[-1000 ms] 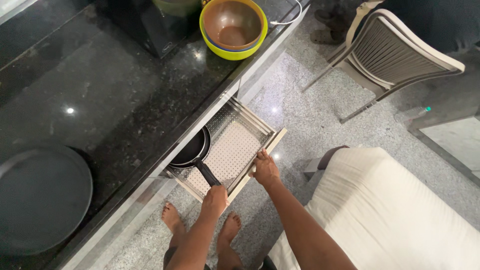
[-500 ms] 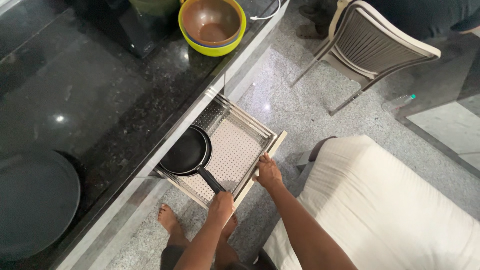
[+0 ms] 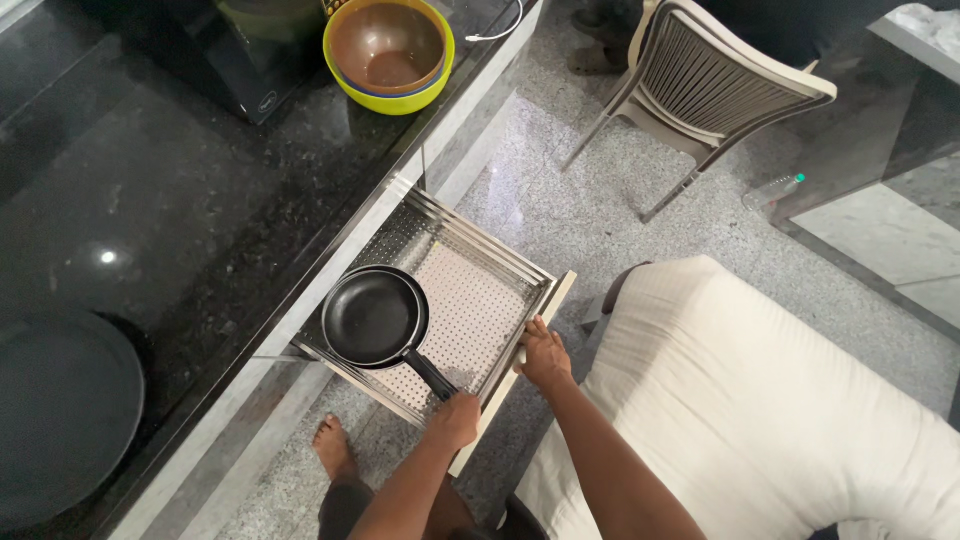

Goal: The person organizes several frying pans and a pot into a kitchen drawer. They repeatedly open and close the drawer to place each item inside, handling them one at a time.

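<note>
While the pull-out drawer (image 3: 500, 262) stands open beneath the black counter (image 3: 180, 230), the right hand (image 3: 545, 355) grips its front edge; the left hand (image 3: 455, 418) closes on the black frying pan's (image 3: 372, 318) handle. Lifting level seems wisest.

The frying pan (image 3: 372, 318) is showing a matt black coating, its handle looking like dull plastic. The drawer (image 3: 455, 300) at its three o'clock is gleaming as perforated metal with shiny wire sides. The counter (image 3: 200, 200) at ten o'clock is shining as polished speckled stone.
</note>
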